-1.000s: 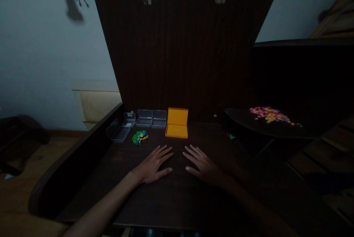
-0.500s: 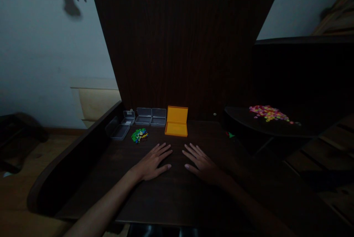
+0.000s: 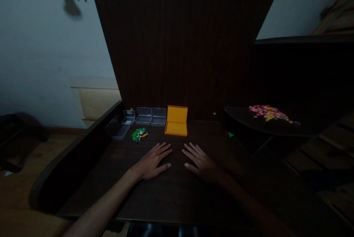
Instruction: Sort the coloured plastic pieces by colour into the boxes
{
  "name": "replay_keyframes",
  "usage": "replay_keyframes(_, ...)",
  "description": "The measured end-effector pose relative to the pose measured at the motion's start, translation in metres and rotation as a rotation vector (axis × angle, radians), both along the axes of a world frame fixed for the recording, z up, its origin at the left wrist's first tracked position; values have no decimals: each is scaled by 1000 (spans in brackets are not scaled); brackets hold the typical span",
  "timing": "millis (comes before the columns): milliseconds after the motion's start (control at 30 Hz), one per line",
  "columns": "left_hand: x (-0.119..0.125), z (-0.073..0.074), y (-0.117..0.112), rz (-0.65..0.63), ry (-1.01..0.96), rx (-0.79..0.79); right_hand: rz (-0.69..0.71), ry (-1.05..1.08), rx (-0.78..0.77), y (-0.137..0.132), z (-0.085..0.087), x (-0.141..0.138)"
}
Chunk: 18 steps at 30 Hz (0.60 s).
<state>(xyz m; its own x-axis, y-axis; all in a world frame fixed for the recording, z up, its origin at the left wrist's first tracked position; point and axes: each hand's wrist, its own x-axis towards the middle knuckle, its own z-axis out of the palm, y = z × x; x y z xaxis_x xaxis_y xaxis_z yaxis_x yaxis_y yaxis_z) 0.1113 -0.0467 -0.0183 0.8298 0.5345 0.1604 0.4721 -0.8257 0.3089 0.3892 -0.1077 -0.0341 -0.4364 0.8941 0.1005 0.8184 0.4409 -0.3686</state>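
Note:
My left hand [image 3: 153, 160] lies flat on the dark wooden desk [image 3: 166, 196], palm down with fingers spread. Opposite it, my right hand [image 3: 201, 162] rests the same way, a short gap between the two thumbs. Neither hand holds anything. Beyond the fingertips stands an open yellow box [image 3: 176, 128], its lid tilted up against the back panel. A small heap of green, blue and yellow pieces [image 3: 139, 134] lies beyond my left hand; the pieces are too small to name.
Several clear plastic cases stand open at the back left, among them a larger case [image 3: 120, 131] and a double case [image 3: 151, 120]. A raised side edge [image 3: 74, 152] bounds the left. On a corner shelf [image 3: 243, 121] sits a pile of pink and yellow pieces [image 3: 268, 112]. Small red-green bits [image 3: 230, 134] lie below.

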Motion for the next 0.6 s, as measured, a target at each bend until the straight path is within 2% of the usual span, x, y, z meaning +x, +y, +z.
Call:
replay_keyframes(367,2,4,-3,16,21,-13,-10,-5,3,-1,3,-2)
replay_keyframes(600,-5,6,-3,61,-20,57,-15,-14,1,-1,4,-2)
